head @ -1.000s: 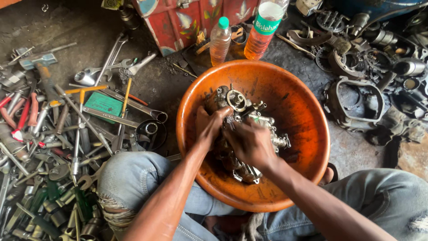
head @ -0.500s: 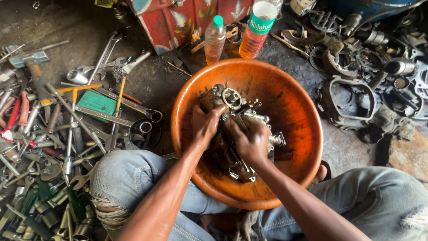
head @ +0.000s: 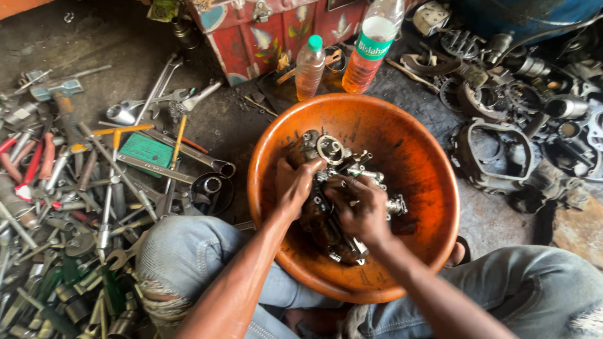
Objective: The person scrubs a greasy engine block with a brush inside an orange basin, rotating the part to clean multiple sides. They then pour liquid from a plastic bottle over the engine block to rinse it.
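Observation:
An orange plastic basin (head: 427, 163) rests between my knees, stained dark inside. In it lies a greasy metal engine part (head: 342, 164), a carburettor-like body with round ports and brass fittings. My left hand (head: 294, 187) clasps its left side, fingers curled over the top. My right hand (head: 361, 210) grips its right side, fingers closed on the metal. The lower half of the part is hidden under both hands.
Spanners, sockets, pliers and a green box (head: 146, 150) cover the ground at left. Two plastic bottles (head: 309, 68) of amber liquid stand behind the basin before a red painted metal box (head: 264, 31). Engine casings and gears (head: 502, 157) lie at right.
Both hands have shifted slightly on the part, turning it in the basin; my left fingers now curl higher over its top. The view has drifted a little.

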